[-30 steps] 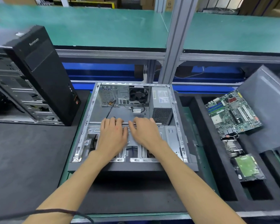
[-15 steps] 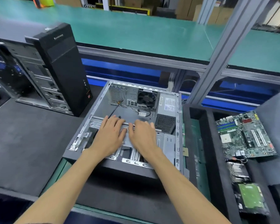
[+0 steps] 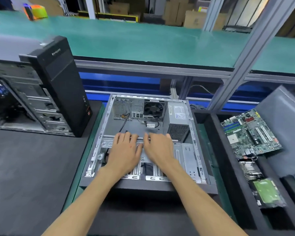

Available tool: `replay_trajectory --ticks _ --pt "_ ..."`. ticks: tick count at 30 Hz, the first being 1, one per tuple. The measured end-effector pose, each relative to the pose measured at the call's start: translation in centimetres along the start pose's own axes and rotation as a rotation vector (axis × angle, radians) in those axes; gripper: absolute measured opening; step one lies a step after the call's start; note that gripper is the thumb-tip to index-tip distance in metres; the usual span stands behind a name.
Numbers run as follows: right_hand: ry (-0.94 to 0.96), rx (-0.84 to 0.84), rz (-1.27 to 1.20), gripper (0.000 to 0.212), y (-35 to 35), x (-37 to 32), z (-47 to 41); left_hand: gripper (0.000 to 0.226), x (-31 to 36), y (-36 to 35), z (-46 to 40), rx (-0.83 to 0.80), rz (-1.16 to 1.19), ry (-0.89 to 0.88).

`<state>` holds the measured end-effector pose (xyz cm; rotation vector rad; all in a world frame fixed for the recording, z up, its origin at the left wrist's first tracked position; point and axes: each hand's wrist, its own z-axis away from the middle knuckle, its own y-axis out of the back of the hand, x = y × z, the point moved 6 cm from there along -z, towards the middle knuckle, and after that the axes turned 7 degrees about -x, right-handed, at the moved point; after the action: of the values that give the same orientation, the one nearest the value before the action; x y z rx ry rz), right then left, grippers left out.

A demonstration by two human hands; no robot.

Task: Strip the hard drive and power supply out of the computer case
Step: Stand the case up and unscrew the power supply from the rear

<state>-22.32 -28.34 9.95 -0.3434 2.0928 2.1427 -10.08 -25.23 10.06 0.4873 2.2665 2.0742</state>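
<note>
The open grey computer case (image 3: 193, 133) lies flat on the bench in front of me. Its grey power supply (image 3: 177, 116) sits in the far right corner beside a black fan (image 3: 153, 108). The metal drive cage (image 3: 186, 155) fills the near half of the case. My left hand (image 3: 124, 150) and my right hand (image 3: 158, 149) lie side by side, palms down, on top of the cage. Their fingers are fairly straight and the tips reach the crossbar at the cage's far edge. No hard drive shows inside the case; my hands and the cage cover that space.
A black tower case (image 3: 58, 82) stands opened at the left. The right tray holds a green motherboard (image 3: 250, 132), a heatsink (image 3: 249, 169) and a loose hard drive (image 3: 266, 193). A slanted aluminium post (image 3: 245, 53) rises behind the case. A thin black tool (image 3: 123, 125) lies inside it.
Both hands stay on the drive cage in nearly the same pose. The view has tipped and shifted, so the case appears lower and the far bench shows more.
</note>
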Motion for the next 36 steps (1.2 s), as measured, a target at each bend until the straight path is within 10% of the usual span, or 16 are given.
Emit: replay_trajectory --ticks 36 --pt "0.081 0.063 0.007 0.056 0.6 1.7 -0.3 0.043 0.2 -1.0 -2.2 0.004 -0.047 0.069"
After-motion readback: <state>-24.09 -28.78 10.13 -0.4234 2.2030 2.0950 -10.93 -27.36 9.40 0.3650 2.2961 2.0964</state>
